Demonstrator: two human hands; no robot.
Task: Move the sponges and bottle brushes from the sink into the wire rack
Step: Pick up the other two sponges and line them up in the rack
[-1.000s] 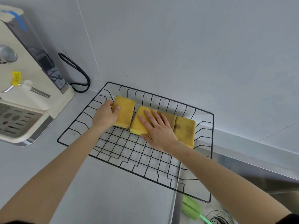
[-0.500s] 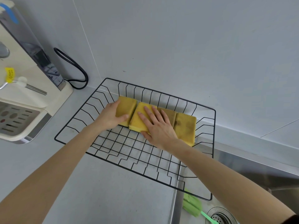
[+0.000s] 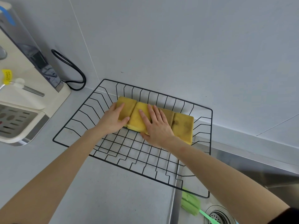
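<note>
Your two hands are inside the wire rack point(image 3: 90, 101), which stands on the counter point(image 3: 113, 191) with its right end reaching over the edge of the sink point(image 3: 258, 167). Four yellow sponges lie in a row along the back of the rack, side by side and touching.

Your left hand point(image 3: 113, 120) lies on the leftmost sponge point(image 3: 129, 102), with the fingers together on its top and the thumb at its near edge. Your right hand point(image 3: 155, 125) lies flat and spread on the second sponge point(image 3: 137, 118) and covers part of the third sponge point(image 3: 168, 113). The fourth sponge point(image 3: 183, 125) is free of both hands and shows dark stains. You grip nothing; both palms only press and push.

The sponges are, in my judgement, light and soft. They give under your palm and spring back, so press gently if you want the row to stay tidy. If they are wet, they can slide a little on the thin wires, and a corner can sink between two wires. To lift one, take it by the two long sides.

One green bottle brush point(image 3: 190, 204) lies in the sink, below the right end of the rack and near the drain point(image 3: 218, 215). Its head looks soft and bristly, and its handle point(image 3: 208, 216) is thin and probably stiff plastic. I would take it by the handle, close to the head, where it balances better. The far end of the handle runs out of view, and I cannot tell if more brushes are there.
</note>
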